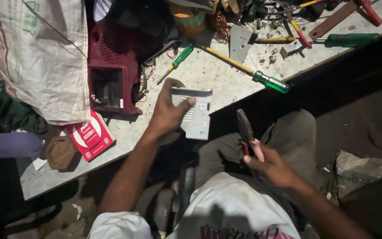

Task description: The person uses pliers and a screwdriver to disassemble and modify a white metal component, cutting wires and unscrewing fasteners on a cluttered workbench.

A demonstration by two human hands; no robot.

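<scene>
- Workbench (208, 79): pale, speckled slab running diagonally across the view, dark edge toward the seated person; cluttered at the far end.
- Woven sack (36, 53): white, slumped over the bench's left part, overlapping the red housing.
- Red housing (111, 66): dark red plastic casing lying flat, with a square opening (wires trail out on its right side).
- Red packet (89, 135): flat, near the bench's front edge, just beside a brown hexagonal block (60, 152).
- Grey plate (195, 113): light grey rectangular cover with slots, held tilted over the bench's front edge, above the person's lap.
- Left hand (169, 113): closed on the grey plate, thumb lying across its face, fingers curled round the top edge.
- Right hand (273, 166): over the right knee, fingers wrapped round the pink handles of the pliers (246, 128); dark jaws point up toward the plate, not touching it.
- Long screwdriver (244, 68): yellow shaft, green handle, lying loose beyond the plate.
- Small green screwdriver (175, 62): near the red housing, untouched.
</scene>
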